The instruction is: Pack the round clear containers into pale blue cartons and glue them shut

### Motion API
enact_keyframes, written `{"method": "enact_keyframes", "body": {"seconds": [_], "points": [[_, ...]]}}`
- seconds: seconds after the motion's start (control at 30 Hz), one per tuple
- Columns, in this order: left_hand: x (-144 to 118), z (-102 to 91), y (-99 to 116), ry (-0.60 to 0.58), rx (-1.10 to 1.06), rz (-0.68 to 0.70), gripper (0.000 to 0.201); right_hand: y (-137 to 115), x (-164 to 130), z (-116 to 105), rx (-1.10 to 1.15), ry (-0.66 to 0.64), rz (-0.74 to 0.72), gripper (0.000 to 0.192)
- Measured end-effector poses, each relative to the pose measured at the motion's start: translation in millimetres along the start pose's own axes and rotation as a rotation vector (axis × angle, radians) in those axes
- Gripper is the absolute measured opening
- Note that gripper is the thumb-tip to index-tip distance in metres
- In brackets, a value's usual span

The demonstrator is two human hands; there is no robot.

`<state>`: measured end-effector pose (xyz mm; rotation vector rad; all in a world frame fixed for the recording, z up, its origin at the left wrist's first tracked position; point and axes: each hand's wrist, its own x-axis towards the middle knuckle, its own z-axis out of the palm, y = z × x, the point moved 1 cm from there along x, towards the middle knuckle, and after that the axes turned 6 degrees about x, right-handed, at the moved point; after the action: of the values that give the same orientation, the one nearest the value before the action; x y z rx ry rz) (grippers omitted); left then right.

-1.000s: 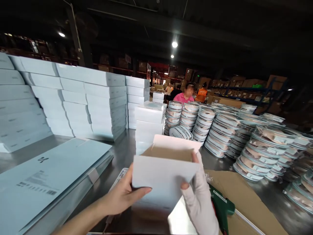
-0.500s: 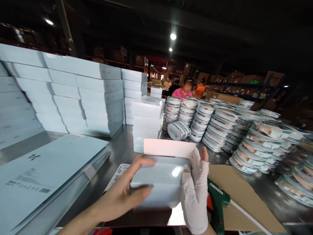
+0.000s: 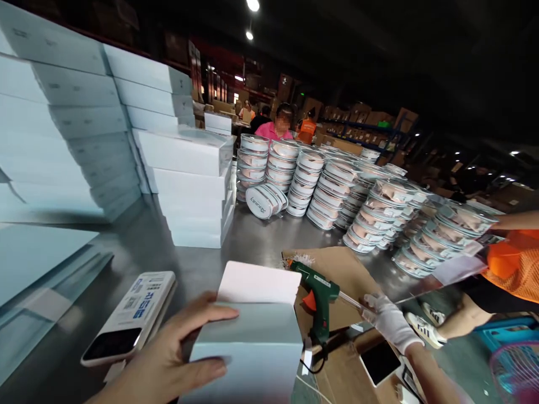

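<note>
My left hand (image 3: 168, 365) grips the left side of a white box (image 3: 252, 342) at the near edge of the steel table (image 3: 138, 247), thumb lying across its top. The box's flap (image 3: 259, 282) stands open at the far side. My right hand (image 3: 389, 322), in a white glove, is out to the right with its fingers curled on the end of the glue stick (image 3: 350, 302) that juts from the back of a green glue gun (image 3: 319, 297). The gun stands on a brown cardboard sheet (image 3: 341, 266).
A white printed pack (image 3: 141, 300) lies left of the box, and a dark-screened phone (image 3: 379, 362) lies lower right. Stacked white boxes (image 3: 189, 185), flat cartons (image 3: 37, 252) and several stacks of round clear packs (image 3: 357, 196) cover the table. A person in orange (image 3: 511, 264) stands at right; other people (image 3: 280, 126) work behind.
The view swung right and down. The box came down to the table edge. My right hand let go of the box and moved right to the glue stick.
</note>
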<state>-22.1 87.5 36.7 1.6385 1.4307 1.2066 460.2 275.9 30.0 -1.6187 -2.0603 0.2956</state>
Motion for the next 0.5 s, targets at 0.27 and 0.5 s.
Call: {"method": "enact_keyframes", "body": {"seconds": [0.27,0.5], "points": [[-3,10.8,-12,-0.130,-0.027,-0.156,0.043,4,1,15,-0.055,-0.118,-0.085,0.021],[-14,11.5,-11,-0.072,-0.063,-0.227,0.050,-58,-22,24,-0.041,0.111,0.116,0.042]]}}
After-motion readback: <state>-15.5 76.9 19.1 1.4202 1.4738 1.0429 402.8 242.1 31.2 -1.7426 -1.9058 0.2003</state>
